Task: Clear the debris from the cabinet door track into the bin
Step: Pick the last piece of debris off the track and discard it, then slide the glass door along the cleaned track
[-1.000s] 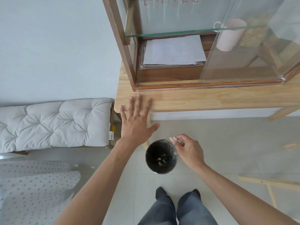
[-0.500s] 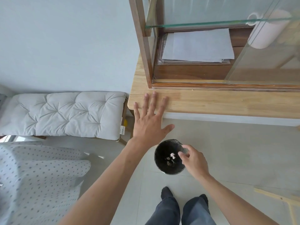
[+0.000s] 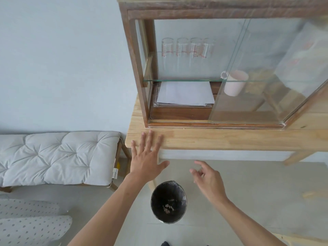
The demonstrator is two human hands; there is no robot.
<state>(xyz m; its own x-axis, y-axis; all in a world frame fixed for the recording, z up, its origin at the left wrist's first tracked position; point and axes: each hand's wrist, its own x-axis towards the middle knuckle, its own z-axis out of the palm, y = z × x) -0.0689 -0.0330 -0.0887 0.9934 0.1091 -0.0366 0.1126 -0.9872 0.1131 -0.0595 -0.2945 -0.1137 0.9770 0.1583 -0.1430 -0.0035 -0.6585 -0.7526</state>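
Nearest, the bin (image 3: 168, 202), round w/ a black liner, stands on the floor below the table (image 3: 230, 139) edge; pale debris bits (image 3: 168, 207) lie at its bottom, too small to identify. Right hand (image 3: 208, 180) hangs above and right of the bin, fingers loosely spread, holding nothing. Left hand (image 3: 148, 157) is up-left of the bin, fingers splayed flat, tips on the table edge. Beyond, the cabinet (image 3: 136, 71) sits on the table; its door track (image 3: 213, 124) runs left-right along the cabinet's bottom front, contents hard to make out. Glass blurs a pink mug (image 3: 234, 83). Red markings on beakers (image 3: 186, 49) unreadable. Cabinet's right side is cut off.
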